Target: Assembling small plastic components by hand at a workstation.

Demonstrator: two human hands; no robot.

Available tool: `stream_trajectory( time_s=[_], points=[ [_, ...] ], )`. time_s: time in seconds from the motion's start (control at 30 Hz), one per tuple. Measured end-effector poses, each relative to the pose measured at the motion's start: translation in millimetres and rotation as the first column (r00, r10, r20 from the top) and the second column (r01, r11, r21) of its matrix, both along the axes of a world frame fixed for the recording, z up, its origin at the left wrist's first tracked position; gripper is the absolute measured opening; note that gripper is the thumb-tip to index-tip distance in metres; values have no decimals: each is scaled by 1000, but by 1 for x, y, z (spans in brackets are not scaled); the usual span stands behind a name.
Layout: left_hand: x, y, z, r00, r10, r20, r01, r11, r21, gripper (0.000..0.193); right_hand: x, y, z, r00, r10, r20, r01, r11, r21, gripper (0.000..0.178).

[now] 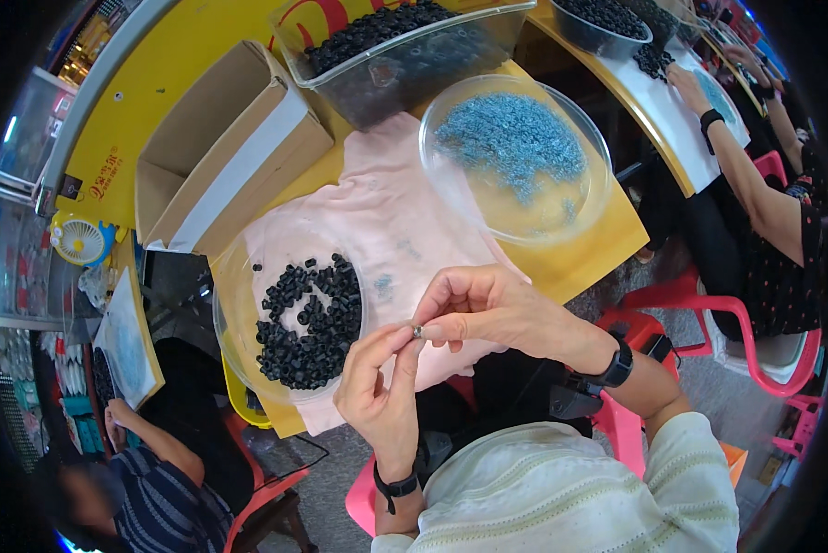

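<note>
Above the near edge of a pink cloth [391, 198], the fingertips of both hands meet at a tiny dark piece with a shiny end [417, 332]. My left hand [379, 378] pinches it from the left, and my right hand [497, 309] closes on it from the right. Fingertips cover most of it, so its exact kind is unclear. To the left, a clear round tray [222, 318] holds many small black cylindrical parts [308, 327]. Farther off at the right, another clear round tray [515, 221] carries a heap of small bluish, shiny pieces [515, 138].
An open cardboard box [248, 157] stands at the far left of the yellow table [598, 230]. Beside it is a clear bin [423, 64] full of black parts. Co-workers sit on both sides; one person's hand [686, 88] reaches over the right-hand table. A small yellow fan [80, 240] stands left.
</note>
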State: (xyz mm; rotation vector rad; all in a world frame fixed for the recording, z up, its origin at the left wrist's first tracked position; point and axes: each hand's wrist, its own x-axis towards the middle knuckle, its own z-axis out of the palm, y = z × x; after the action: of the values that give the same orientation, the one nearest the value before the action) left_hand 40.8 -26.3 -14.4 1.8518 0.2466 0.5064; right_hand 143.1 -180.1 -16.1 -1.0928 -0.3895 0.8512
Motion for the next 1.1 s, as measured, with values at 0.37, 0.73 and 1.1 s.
stream_trajectory(
  time_s=[0.37,0.73,1.1],
  points=[
    [8,-9,-30,991,-35,-125,5,971,-237,11,-10,-4,-22,970,-185,161,195,980,-48,16],
    [14,-5,-42,961,-175,-216,65,898,-435,15,-10,1,-43,887,-255,384,321,940,-117,14],
    [16,-1,-46,954,-226,-198,86,838,-539,16,-10,0,-37,948,-214,235,272,928,-253,17]
  ],
)
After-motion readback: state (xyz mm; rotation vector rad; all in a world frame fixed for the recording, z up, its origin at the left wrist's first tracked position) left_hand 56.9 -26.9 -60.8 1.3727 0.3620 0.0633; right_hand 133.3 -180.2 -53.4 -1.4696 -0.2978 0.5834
